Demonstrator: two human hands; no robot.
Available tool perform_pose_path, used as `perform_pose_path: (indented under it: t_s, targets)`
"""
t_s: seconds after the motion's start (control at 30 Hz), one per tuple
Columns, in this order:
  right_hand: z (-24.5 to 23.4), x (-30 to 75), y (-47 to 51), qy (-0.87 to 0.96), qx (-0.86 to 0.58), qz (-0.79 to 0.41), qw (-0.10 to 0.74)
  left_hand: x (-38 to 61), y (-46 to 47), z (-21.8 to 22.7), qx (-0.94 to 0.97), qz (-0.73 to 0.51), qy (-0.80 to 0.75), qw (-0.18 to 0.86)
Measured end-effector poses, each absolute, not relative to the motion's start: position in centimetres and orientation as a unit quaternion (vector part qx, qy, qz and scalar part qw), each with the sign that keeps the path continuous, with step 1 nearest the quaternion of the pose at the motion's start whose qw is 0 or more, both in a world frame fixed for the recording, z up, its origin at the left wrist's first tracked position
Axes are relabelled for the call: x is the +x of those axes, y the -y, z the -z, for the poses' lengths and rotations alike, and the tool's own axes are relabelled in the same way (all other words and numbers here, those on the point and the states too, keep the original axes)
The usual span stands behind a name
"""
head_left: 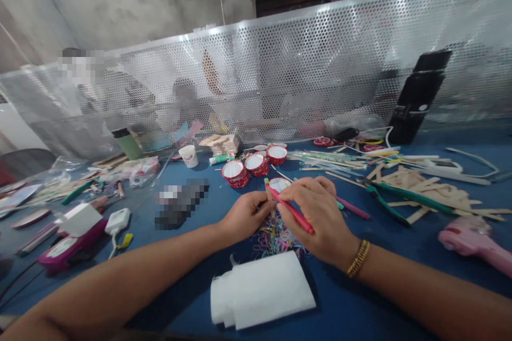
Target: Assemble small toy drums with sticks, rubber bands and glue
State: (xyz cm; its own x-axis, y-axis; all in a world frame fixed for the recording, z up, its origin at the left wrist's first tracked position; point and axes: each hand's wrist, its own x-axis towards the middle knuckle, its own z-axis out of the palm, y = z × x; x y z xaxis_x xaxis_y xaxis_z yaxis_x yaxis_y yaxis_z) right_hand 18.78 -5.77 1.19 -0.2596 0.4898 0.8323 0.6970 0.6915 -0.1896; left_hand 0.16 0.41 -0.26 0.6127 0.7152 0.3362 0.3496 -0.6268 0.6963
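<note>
My left hand [248,216] is closed in a pinch on a narrow pale stick with a green tip [267,186]. In my right hand [320,213], which wears a gold bracelet at the wrist, is a red pen [301,218]. The pen's front end is close to the stick; whether they touch I cannot tell. Beneath both hands lies a tangle of thin coloured strands [276,242]. Just beyond the fingers is a round white-topped piece [280,185], partly hidden. A folded white cloth or paper [264,290] lies nearest me.
Several red-rimmed, white-topped round pieces [235,175] stand ahead. Green-handled pliers [412,197], wooden sticks [430,184] and a pink glue gun [472,242] lie right. A paper cup [189,156] and a white adapter [118,220] are left. A perforated metal screen [288,74] borders the blue table.
</note>
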Motion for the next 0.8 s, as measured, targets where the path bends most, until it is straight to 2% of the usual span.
perform_pose_path:
  t_s: [0.8]
  targets:
    - [-0.99, 18.87, 5.52, 0.771, -0.395, 0.111, 0.487, 0.07, -0.30, 0.21, 0.843, -0.300, -0.330, 0.300]
